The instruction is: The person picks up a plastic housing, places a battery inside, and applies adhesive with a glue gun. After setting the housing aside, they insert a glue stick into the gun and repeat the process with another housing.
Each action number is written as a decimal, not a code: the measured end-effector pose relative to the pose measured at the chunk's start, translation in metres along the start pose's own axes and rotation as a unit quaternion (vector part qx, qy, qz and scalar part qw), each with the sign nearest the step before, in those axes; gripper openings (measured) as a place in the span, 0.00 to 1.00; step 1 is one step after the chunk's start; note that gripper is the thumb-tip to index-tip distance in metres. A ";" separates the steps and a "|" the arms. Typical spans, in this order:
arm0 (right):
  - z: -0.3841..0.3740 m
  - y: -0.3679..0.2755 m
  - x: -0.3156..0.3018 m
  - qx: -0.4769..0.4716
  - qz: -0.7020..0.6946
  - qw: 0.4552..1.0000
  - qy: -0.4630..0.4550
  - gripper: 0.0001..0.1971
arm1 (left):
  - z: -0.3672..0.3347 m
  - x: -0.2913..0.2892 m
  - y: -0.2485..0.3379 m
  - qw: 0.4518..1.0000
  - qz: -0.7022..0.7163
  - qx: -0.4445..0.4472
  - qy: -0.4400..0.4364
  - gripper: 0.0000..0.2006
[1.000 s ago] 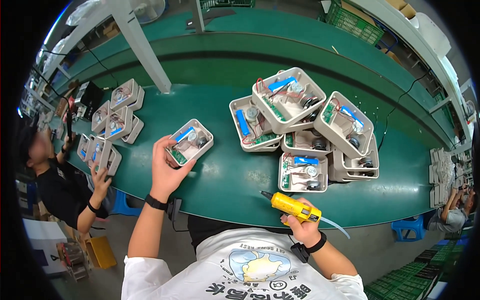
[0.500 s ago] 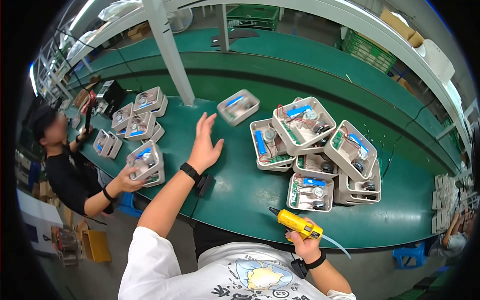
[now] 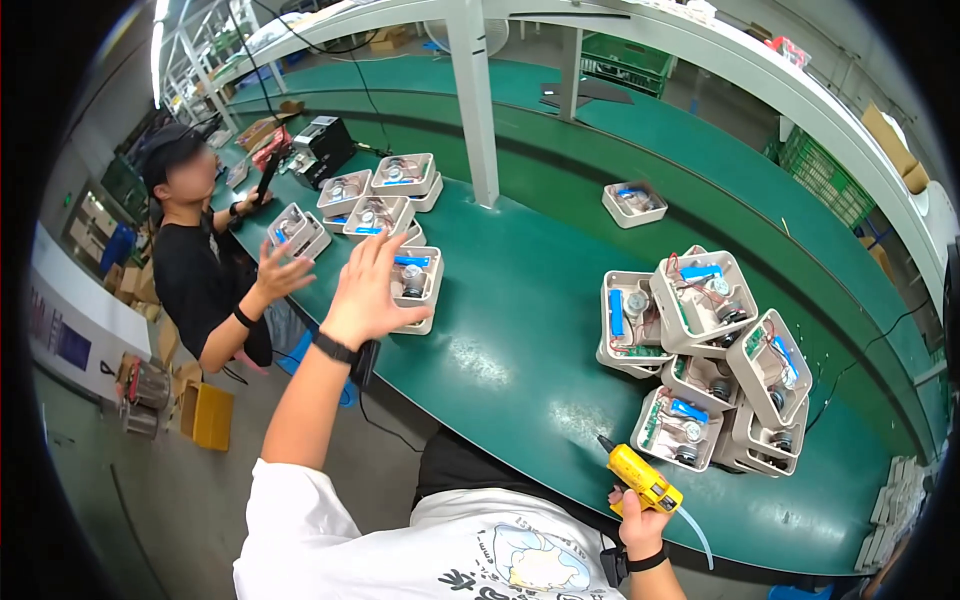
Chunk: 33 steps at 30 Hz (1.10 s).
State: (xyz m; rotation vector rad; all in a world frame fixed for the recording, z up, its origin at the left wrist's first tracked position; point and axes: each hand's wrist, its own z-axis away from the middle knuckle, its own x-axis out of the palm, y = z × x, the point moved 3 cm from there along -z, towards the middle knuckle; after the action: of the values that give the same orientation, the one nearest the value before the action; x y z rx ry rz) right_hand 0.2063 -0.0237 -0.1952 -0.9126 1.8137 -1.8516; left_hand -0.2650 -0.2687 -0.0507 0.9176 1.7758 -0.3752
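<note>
My left hand [image 3: 362, 292] is raised with its fingers spread and nothing in it. It is in front of a light grey plastic housing [image 3: 432, 290] that tops a small stack; whether they touch cannot be told. Wires, a blue battery and a round part show inside that housing. Near the table's front edge, my right hand [image 3: 645, 530] grips a yellow glue gun [image 3: 640, 474]. Its dark nozzle points up and left, and a translucent glue stick [image 3: 697, 537] trails from its back. Beyond it, similar open housings [image 3: 683, 428] are piled up.
Another housing [image 3: 634, 212] lies alone toward the far side of the green table [image 3: 520, 300]. More housings [image 3: 378, 218] are stacked at left, beside a co-worker [image 3: 200, 260] whose open hand is close to them. A white post [image 3: 472, 110] rises from the table.
The view has swung left. My left hand has moved from near the lone housing to the left stack. The co-worker's hand has come off that stack's housing. The lone housing sits farther from the post.
</note>
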 end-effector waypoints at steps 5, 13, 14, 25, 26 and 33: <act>0.003 0.003 0.001 -0.004 -0.001 1.000 0.018 0.21 | -0.017 0.005 -0.031 0.993 0.074 0.037 -0.083 0.54; 0.011 0.016 -0.016 0.001 0.008 1.000 0.001 0.28 | 0.060 0.018 0.111 0.962 0.171 0.165 -0.134 0.49; 0.009 0.017 -0.016 0.003 0.008 1.000 -0.002 0.28 | 0.072 0.031 0.128 0.956 0.159 0.187 -0.163 0.48; 0.011 0.009 -0.007 0.017 0.014 0.999 0.032 0.26 | 0.080 0.064 0.150 0.899 0.374 0.193 -0.123 0.27; 0.006 0.003 -0.001 0.008 0.001 1.000 0.015 0.25 | 0.077 0.068 0.144 0.906 0.365 0.151 -0.149 0.20; 0.001 -0.004 -0.004 -0.014 0.024 0.999 -0.021 0.20 | 0.045 0.058 0.168 0.923 0.227 0.191 -0.247 0.07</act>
State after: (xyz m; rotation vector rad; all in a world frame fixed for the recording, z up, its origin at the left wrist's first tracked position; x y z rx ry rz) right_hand 0.2105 -0.0210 -0.1922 -0.9034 1.8252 -1.7704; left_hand -0.1209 -0.1632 -0.0923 1.3380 1.0030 -0.5993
